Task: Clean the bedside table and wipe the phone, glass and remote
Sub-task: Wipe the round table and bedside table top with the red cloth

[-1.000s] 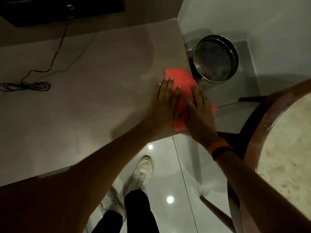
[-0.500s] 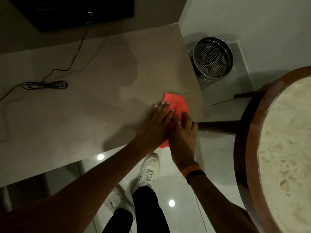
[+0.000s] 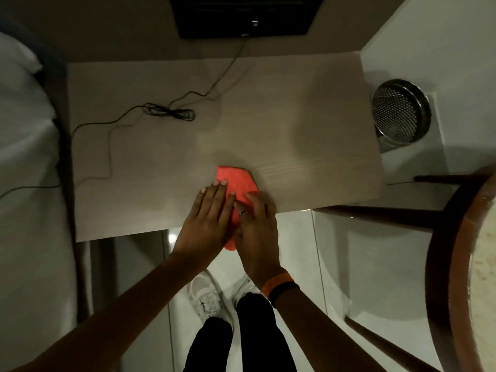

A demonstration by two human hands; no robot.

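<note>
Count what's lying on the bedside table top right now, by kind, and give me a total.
Red cloths: 1, flat under both hands at the near edge
Black cables: 1, partly coiled, trailing off the left side
Phones, glasses, remotes: 0 in view
Total: 2 things on the bedside table

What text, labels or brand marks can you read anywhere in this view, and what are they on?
None can be read.
Black screen: a small pale mark on its lower edge, too small and blurred to read.
Orange wristband on the right wrist: no lettering shows.
Red cloth, table, metal mesh bin: no print or label visible.
</note>
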